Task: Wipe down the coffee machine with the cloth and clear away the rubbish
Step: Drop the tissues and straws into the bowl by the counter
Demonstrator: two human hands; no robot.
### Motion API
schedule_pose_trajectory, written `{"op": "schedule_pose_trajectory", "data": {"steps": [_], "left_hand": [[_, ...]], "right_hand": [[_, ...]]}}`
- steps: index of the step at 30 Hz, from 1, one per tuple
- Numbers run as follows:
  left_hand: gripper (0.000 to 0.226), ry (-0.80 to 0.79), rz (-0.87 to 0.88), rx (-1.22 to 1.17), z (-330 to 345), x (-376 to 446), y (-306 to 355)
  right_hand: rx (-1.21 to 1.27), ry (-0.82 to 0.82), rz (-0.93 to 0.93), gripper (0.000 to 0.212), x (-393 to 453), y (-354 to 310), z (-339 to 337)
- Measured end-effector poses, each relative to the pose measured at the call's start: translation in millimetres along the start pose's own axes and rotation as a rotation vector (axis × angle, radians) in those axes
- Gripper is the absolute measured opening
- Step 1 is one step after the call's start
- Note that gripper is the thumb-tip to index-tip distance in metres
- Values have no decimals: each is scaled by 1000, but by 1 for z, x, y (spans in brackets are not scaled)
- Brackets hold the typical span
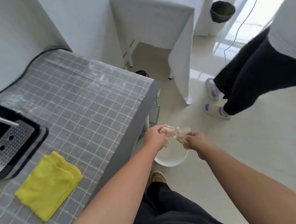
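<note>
While wringing: both hands, left hand (153,135) and right hand (195,138), clenched on the pale cloth (172,133).
Cloth: over the white basin (171,159), floor, 5 o'clock off the tabletop (83,91).
Tip: twist harder, drip into the basin.
Machine: coffee machine (10,142) at 9 o'clock, yellow cloth (49,185) beside it.

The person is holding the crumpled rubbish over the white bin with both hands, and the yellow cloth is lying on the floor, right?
Not quite. The head view shows the yellow cloth lying on the tiled counter, beside the coffee machine, not on the floor. The rest is right: the left hand and the right hand both hold the crumpled rubbish over the white bin.
</note>
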State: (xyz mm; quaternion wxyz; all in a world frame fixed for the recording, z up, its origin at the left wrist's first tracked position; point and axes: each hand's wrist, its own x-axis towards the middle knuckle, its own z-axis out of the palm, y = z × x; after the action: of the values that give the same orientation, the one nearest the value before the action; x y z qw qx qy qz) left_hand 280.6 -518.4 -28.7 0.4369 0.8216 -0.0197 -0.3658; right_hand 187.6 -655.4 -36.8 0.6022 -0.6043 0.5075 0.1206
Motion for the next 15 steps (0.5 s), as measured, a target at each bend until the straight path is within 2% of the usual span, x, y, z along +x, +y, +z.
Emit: {"op": "schedule_pose_trajectory", "data": {"steps": [3, 7, 9, 15], "left_hand": [[38, -51, -49, 79, 16, 13, 6], [53, -112, -122, 52, 27, 20, 16], [54, -124, -148, 1, 29, 20, 18], [49, -119, -138, -80, 13, 7, 12]], "right_hand": [[27, -14, 24, 24, 12, 1, -9], [38, -20, 45, 42, 27, 7, -19], [44, -9, 50, 47, 32, 11, -23], [-29, 19, 65, 44, 33, 16, -29]]}}
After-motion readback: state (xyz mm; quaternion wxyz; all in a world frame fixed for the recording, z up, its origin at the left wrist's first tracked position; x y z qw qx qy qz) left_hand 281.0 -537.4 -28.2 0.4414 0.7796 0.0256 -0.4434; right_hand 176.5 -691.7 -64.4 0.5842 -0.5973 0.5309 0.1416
